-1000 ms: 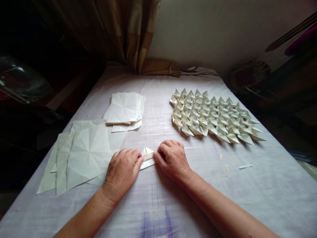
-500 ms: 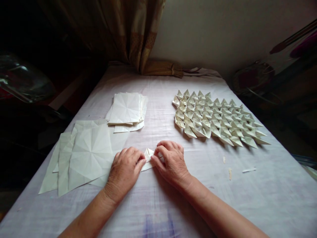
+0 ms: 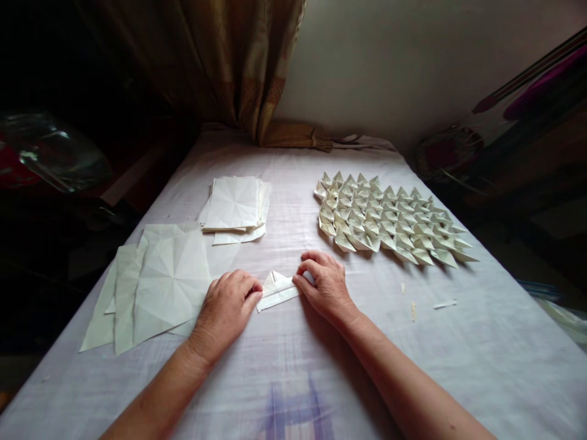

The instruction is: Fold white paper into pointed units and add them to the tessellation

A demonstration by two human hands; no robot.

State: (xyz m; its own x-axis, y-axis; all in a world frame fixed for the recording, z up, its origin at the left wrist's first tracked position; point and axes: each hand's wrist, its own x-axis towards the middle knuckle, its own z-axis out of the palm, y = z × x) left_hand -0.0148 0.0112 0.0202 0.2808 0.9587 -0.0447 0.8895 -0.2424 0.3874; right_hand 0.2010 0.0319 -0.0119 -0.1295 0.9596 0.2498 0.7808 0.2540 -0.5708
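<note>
A small folded white paper piece (image 3: 277, 289) lies on the pale cloth-covered table (image 3: 293, 373) between my hands. My left hand (image 3: 225, 311) presses on its left end with curled fingers. At its right end my right hand (image 3: 324, 287) pinches it with bent fingers. Creased flat paper sheets (image 3: 158, 284) lie spread to the left of my left hand. A neater stack of creased sheets (image 3: 235, 208) sits further back. Several finished folded paper boats (image 3: 389, 217) lie in tight rows at the right.
A brown curtain (image 3: 229, 61) hangs at the far end against a pale wall. A clear plastic object (image 3: 50, 156) sits in the dark at the left. Small paper scraps (image 3: 443, 304) lie on the cloth at the right. Dark clutter stands beyond the table's right edge.
My hands have moved slightly apart along the folded piece, so more of it shows between them. The view has shifted a little.
</note>
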